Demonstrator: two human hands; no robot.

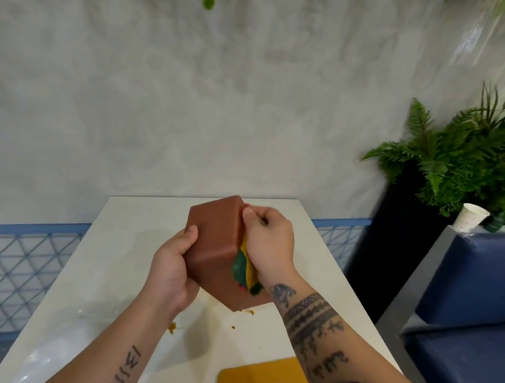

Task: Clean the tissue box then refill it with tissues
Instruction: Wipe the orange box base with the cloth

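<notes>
Slippage looks the main risk: the tissue box (213, 248) hangs tilted above the counter (119, 256). The left hand (172, 269) wraps its fingers (192, 232) round the box's left side, while the right hand (268, 241), bunched on a green-and-yellow cloth (243, 269), presses the box's right face. A hard wipe could twist it loose. Below the box lie about 3 crumbs (172, 326); nearer, the yellow lid (260, 382) crowds the counter's edge. Left of the box there is room.

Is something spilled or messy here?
Yes. Mustard-coloured crumbs lie scattered on the table beneath the box, which the left hand holds up tilted while the right hand grips a cloth against it.
</notes>
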